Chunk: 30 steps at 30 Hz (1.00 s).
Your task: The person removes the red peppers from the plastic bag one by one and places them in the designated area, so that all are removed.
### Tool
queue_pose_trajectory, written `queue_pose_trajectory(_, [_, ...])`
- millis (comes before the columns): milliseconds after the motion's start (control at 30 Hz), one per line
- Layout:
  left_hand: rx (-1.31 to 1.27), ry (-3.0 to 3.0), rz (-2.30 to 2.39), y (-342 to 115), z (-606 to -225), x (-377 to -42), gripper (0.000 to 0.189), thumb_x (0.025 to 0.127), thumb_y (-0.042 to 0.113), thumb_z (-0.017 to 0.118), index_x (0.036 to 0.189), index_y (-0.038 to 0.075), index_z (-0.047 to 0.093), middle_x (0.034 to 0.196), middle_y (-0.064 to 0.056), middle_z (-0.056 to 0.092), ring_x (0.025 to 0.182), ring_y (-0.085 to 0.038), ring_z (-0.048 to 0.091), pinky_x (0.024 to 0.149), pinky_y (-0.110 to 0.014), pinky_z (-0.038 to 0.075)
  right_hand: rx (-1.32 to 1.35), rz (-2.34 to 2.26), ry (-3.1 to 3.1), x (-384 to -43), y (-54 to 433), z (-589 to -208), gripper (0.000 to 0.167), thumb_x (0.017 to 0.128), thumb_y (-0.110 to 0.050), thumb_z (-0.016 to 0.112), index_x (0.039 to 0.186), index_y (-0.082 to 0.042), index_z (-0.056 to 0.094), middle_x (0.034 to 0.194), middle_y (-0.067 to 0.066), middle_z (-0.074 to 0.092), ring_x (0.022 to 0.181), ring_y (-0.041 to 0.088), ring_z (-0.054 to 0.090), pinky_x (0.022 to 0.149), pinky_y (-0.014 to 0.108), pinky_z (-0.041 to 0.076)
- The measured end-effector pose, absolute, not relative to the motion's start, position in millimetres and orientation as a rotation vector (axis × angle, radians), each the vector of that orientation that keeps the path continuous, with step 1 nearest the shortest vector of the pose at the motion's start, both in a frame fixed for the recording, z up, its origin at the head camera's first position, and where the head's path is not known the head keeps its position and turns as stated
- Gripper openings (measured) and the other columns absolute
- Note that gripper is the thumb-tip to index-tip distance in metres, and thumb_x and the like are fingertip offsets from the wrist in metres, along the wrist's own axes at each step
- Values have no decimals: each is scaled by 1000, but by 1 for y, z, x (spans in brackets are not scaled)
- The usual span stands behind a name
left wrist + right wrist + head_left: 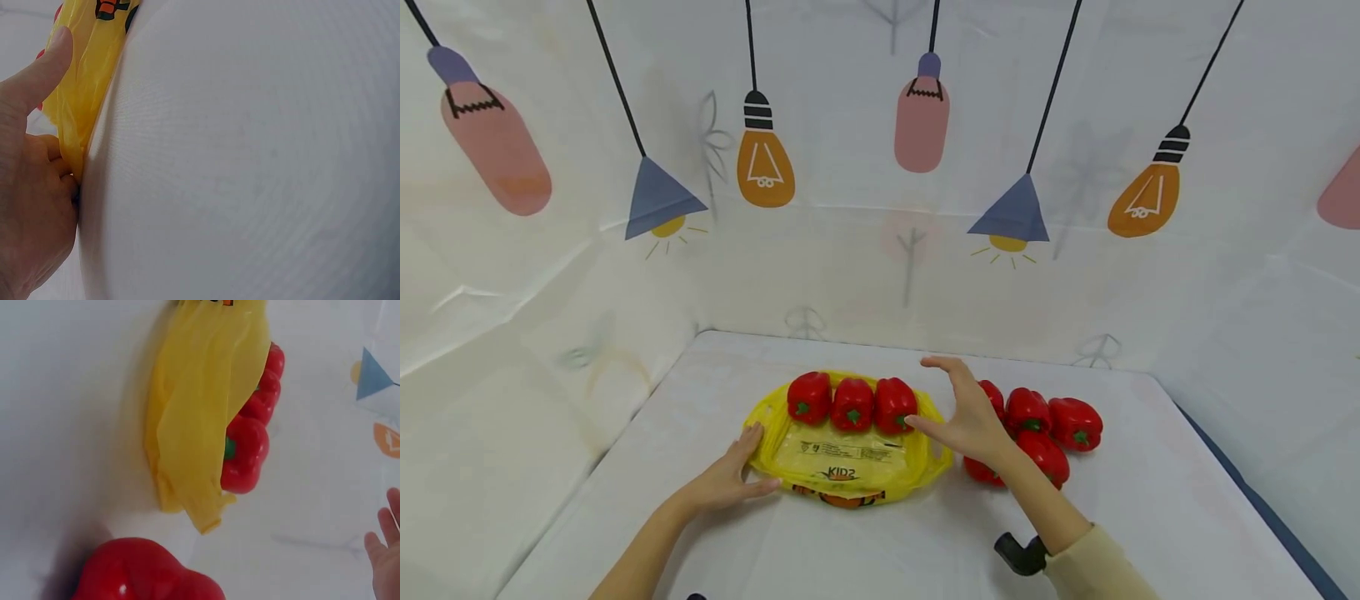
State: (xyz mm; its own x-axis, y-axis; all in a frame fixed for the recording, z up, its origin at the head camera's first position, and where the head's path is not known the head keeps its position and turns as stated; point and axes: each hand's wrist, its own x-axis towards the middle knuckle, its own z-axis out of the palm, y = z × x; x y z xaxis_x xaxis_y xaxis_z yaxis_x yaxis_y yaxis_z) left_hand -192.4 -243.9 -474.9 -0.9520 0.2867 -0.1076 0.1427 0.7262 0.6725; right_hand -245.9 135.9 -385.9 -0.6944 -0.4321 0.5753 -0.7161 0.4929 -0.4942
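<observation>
A yellow plastic bag (pixel 842 458) lies spread on the table with its rim rolled outward, printed side up. Three red bell peppers (pixel 853 405) stand in a row along its far side. My left hand (pixel 726 475) rests against the bag's left edge, thumb and fingers spread apart; in the left wrist view some fingertips are hidden behind the yellow plastic (pixel 94 81). Raised over the bag's right side is my right hand (pixel 973 417), fingers and thumb apart with nothing between them. The right wrist view shows it (pixel 389 550) away from the peppers (pixel 245 456).
More red bell peppers (pixel 1075 423) sit in a group to the right of the bag, partly behind my right forearm. A black curved object (pixel 1021 554) is by the right sleeve. White sheets printed with lamps (pixel 766 167) enclose the table (pixel 865 558).
</observation>
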Motion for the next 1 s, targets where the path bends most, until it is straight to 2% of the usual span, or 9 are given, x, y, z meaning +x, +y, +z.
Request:
queue_pose_trajectory(633, [331, 2736, 1040, -243, -476, -192, 106, 84, 49, 68, 150, -9, 8, 156, -28, 3, 143, -44, 0, 113, -58, 5, 889, 1161, -2459, -264, 113, -398, 71, 75, -27, 84, 133, -12, 46, 134, 2, 52, 131, 23, 42, 107, 53, 35])
queue_pose_trajectory(900, [329, 2730, 1057, -244, -477, -192, 107, 84, 48, 69, 149, -10, 7, 156, -28, 2, 143, -44, -1, 114, -57, 4, 840, 1104, -2609, -275, 105, -408, 75, 74, -31, 84, 136, -12, 45, 137, 5, 49, 126, 24, 46, 100, 51, 43])
queue_pose_trajectory(1000, [321, 2717, 1081, -244, -478, -192, 107, 84, 48, 70, 149, -10, 7, 156, -28, 1, 143, -44, -2, 114, -57, 3, 827, 1086, -2698, -282, 103, -417, 81, 74, -33, 84, 140, -11, 43, 141, 7, 45, 128, 27, 45, 100, 52, 43])
